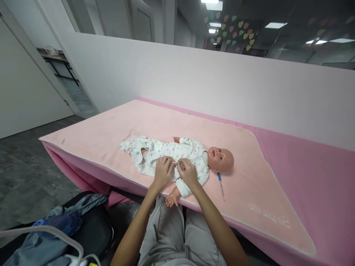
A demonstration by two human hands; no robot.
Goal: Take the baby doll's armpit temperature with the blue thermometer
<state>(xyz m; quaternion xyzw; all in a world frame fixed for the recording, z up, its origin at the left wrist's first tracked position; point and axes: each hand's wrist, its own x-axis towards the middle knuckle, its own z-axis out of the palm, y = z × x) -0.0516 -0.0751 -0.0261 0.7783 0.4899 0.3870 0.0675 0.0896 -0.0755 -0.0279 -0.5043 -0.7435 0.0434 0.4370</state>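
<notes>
A baby doll (221, 159) lies on its back on a pink cloth, its head to the right. It wears a white patterned outfit (194, 147), with one doll hand hanging over the table's near edge. My left hand (164, 170) and my right hand (188, 172) meet over the doll's middle, fingertips pinched on a thin white tie (175, 162) at the front of the outfit. Beside the doll's head rests a thin thermometer-like stick (221, 186) with a blue end.
The pink cloth (249, 184) covers the table up to a white wall (194, 81) with glass above. At the lower left stands a black chair (97, 229) with grey-blue clothing (41, 240) and a pale cable (52, 231) near it.
</notes>
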